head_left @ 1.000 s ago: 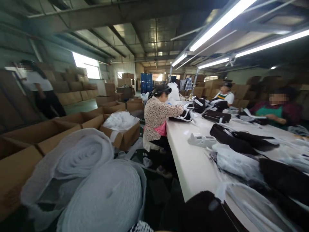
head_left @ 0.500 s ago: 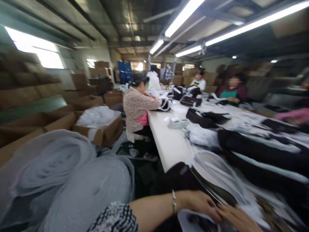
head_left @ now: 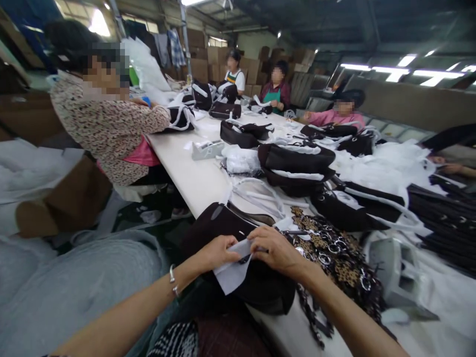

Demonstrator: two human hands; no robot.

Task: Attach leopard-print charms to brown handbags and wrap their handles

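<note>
A dark handbag lies before me at the table's near edge. My left hand is closed, its thumb and fingers pinching the left side of a white sheet over the bag. My right hand grips the same sheet's upper right part, fingers curled. One corner of the sheet hangs down across the bag's dark side. Whether it is paper or thin fabric I cannot tell. To the right of my right hand lies a heap of chains and metal rings with brown flower-shaped pieces.
More dark bags with white wrapping spread across the white table. A grey tape dispenser stands at the right. Large rolls of pale foam sheet fill the floor at left, beside a cardboard box. Several co-workers sit around the table.
The view has swung right and down towards the table. Both my hands now appear over the bag with the white sheet between them; before, they were blurred at the bottom edge.
</note>
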